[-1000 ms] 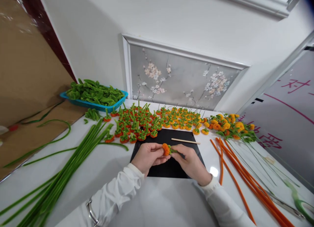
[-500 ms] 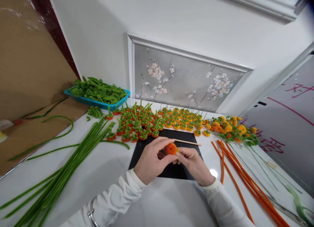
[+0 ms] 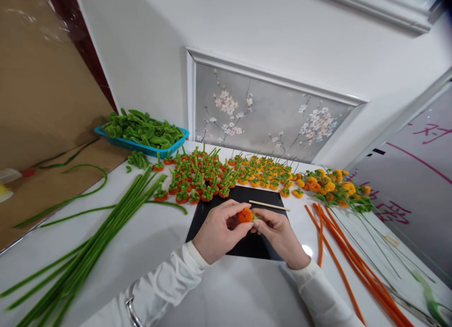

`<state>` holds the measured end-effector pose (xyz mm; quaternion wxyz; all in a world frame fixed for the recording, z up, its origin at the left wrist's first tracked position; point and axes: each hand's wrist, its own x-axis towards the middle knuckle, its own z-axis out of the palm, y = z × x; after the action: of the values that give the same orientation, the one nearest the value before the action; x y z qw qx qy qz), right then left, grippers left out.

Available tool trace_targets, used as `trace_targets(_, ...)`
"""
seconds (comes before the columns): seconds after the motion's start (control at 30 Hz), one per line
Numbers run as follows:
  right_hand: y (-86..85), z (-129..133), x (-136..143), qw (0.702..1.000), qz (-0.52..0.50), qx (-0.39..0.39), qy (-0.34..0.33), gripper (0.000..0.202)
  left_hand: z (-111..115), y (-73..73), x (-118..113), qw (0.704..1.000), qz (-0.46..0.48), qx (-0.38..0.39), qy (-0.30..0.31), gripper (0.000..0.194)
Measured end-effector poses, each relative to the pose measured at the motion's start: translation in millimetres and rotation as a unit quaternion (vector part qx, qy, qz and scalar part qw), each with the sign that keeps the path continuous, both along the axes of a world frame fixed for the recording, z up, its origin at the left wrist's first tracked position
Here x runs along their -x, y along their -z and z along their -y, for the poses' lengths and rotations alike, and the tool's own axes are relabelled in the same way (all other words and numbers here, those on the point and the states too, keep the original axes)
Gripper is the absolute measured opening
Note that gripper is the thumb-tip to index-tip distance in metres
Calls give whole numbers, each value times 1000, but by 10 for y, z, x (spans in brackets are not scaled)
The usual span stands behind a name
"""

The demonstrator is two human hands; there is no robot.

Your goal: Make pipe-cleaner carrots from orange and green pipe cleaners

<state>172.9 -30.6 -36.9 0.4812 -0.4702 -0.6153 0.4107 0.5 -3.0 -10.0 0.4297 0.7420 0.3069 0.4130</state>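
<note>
A small orange fuzzy pompom flower (image 3: 245, 216) with a bit of green at its right side is held between both hands above a black mat (image 3: 243, 244). My left hand (image 3: 222, 230) curls around its left side, thumb below and fingers above. The fingertips of my right hand (image 3: 278, 232) pinch the green part on the right. A thin wooden stick (image 3: 270, 205) lies on the mat just beyond the hands. Behind the mat stand rows of orange pieces with green stems (image 3: 194, 176) and yellow ones (image 3: 263, 171).
Long green fuzzy stems (image 3: 102, 237) lie at left, and a blue tray (image 3: 144, 150) heaped with green pieces sits behind them. Orange fuzzy stems (image 3: 348, 251), finished-looking yellow flowers (image 3: 330, 186) and green tape (image 3: 436, 310) are at right.
The orange flower has turned slightly between the fingers. Both hands stay almost in the same place, and the whole view has shifted a little.
</note>
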Motion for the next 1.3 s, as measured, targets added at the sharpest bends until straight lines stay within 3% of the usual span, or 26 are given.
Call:
trace_targets(0.13,16,7,-12,999,17,-12,27,26,2,-43,-1,999,17,34,-9,30)
trace_targets(0.23,-29,36,-16,986,136,-86,46,25,-36,-51,8,993,55,106,0,30)
trace_targets(0.37,-120,85,-38,891,391,-216,80,29,-100,-14,17,957,112,268,22,26)
trace_targets(0.43,-150,99,-47,868,429,-229,97,28,-118,-2,19,926,151,344,28,25)
trace_targets(0.6,-166,94,-48,911,346,-199,104,24,-132,-52,32,856,233,459,44,23)
trace_targets(0.73,-144,85,-71,927,304,-178,126,23,-148,-89,43,830,261,493,26,34)
trace_targets(0.87,-131,73,-116,927,300,-180,138,25,-117,20,14,803,269,531,13,37)
trace_targets(0.97,-226,19,-129,915,324,-204,130,24,-13,144,-39,802,234,549,13,27)
trace_targets(1.03,-352,-51,-95,896,366,-230,105,23,70,207,-77,808,215,547,35,17)
trace_targets(1.13,-564,-185,71,848,454,-268,50,23,162,272,-118,820,208,530,62,22)
trace_targets(1.3,-761,-397,615,764,569,-302,-37,19,185,384,-160,832,199,514,56,22)
